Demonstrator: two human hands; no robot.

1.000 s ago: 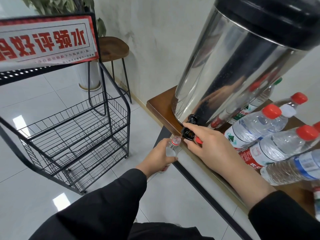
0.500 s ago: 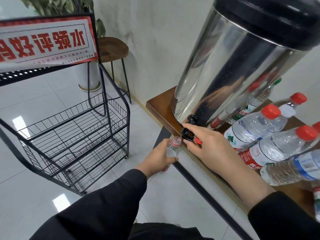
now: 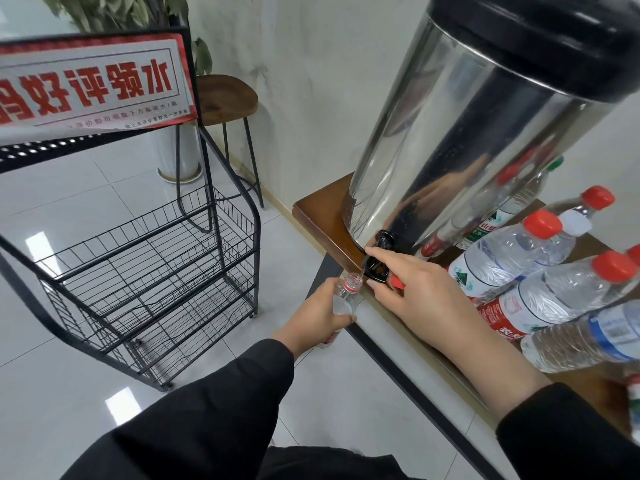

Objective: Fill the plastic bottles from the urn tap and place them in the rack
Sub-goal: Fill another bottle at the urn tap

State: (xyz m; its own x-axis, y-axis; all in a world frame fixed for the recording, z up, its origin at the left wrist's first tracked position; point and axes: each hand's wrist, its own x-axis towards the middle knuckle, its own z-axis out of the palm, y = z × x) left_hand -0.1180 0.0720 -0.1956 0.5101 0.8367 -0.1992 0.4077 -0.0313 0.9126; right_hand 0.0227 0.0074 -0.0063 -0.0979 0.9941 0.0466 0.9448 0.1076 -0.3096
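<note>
Our left hand (image 3: 313,317) grips open plastic bottle (image 3: 344,301), mouth just under black urn tap (image 3: 377,259). Our right hand (image 3: 420,299), fingers curled, holds tap lever. Steel urn (image 3: 467,133) on tabletop (image 3: 322,216); capped bottles (image 3: 540,299) lying beside it. Wire rack (image 3: 149,271) on floor, left.

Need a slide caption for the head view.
Left hand holds open bottle under urn tap; right hand works it.
</note>
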